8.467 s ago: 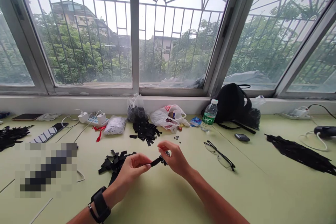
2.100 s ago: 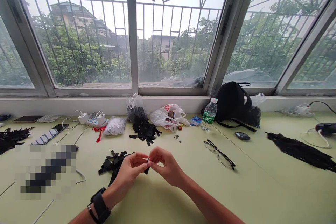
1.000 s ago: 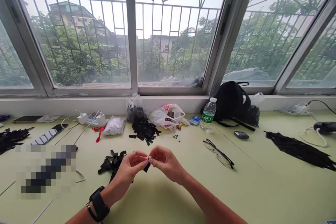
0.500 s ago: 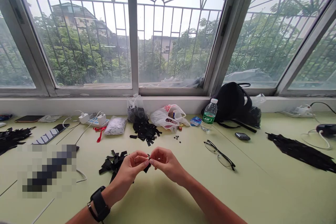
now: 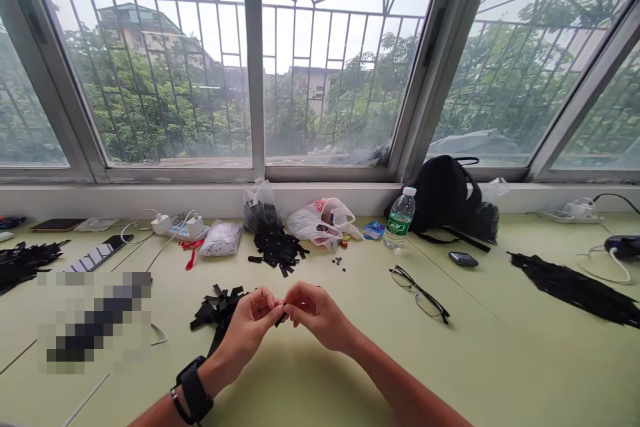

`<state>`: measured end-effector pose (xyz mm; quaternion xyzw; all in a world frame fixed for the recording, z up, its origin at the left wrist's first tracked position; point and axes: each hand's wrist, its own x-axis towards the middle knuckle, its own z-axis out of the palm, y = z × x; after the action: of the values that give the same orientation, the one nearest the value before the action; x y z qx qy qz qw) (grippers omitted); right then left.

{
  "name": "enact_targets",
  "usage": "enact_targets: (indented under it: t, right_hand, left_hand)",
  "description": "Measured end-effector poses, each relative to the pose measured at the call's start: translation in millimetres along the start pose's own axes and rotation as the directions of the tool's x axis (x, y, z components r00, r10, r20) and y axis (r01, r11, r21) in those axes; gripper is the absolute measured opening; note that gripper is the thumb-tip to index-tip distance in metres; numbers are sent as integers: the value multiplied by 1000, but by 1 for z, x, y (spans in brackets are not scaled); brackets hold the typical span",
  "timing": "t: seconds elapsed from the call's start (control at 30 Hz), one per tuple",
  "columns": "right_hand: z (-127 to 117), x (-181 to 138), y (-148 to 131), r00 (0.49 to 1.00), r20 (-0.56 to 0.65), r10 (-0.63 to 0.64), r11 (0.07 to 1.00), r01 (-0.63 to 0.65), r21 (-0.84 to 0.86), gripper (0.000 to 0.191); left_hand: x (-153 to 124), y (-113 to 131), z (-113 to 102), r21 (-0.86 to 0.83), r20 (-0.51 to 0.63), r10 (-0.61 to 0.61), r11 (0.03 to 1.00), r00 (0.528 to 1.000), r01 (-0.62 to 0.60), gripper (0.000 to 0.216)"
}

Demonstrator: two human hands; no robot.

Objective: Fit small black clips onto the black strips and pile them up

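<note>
Apparently small black strip (image 5: 280,321) sat pinched between fingertips of left hand (image 5: 245,328) and right hand (image 5: 317,312), mostly hidden. Looked light, limp; best held near end. Loose strip pile (image 5: 216,310) lay just left of grip.

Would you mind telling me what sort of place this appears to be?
This looks like a makeshift craft workroom, perhaps in a home: loose black strips lie in piles on a long pale green table, beneath pale-framed windows with arched metal bars.

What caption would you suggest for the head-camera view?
Left hand and right hand pinch a black strip beside a heap of black strips.
</note>
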<state>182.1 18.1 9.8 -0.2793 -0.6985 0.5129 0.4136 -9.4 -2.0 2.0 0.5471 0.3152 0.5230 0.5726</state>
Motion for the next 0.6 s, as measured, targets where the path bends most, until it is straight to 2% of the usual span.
enact_targets:
  t: [0.2,0.33,0.43,0.53,0.6]
  right_hand:
    - [-3,1,6,1000,28,13,999,-12,-47,35]
    - [-4,1,7,998,56,34,989,-26,-145,37]
    - [-7,1,3,1000,14,20,973,-16,-232,33]
    - [-10,0,-3,998,-65,-15,951,-6,-308,31]
    - [-12,1,-6,994,-106,-19,954,-14,-301,31]
  left_hand:
    - [1,1,2,19,4,-4,1000,1000,3,33]
    - [1,0,1,96,-56,-10,995,998,15,31]
    - [2,0,0,133,-83,-24,991,996,35,33]
    - [2,-1,-1,135,-59,-39,990,998,46,33]
    - [3,-1,-3,153,-39,-32,987,999,38,31]
